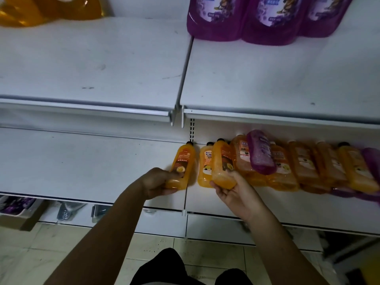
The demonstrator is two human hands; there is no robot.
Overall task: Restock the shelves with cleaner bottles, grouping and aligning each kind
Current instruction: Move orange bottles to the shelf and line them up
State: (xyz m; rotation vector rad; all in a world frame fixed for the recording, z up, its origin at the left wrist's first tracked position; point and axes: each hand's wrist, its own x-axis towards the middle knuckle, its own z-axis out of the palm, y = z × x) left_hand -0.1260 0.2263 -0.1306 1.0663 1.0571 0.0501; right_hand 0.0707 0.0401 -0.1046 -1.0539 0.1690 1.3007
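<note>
Gripping an orange bottle (181, 167) by its base with the left hand (157, 182), in curled fingers (166, 191); cupping a second bottle (223, 163) likewise with the right hand (233, 192). Both on the lower shelf (82, 167), caps at 12 o'clock, bases at 6 toward the hands. Leaning row (308, 167) off at 3 o'clock, nearer the right hand; probably due for straightening next.

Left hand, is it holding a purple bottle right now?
No, the left hand grips an orange bottle standing at the left end of the row on the lower shelf.
</note>
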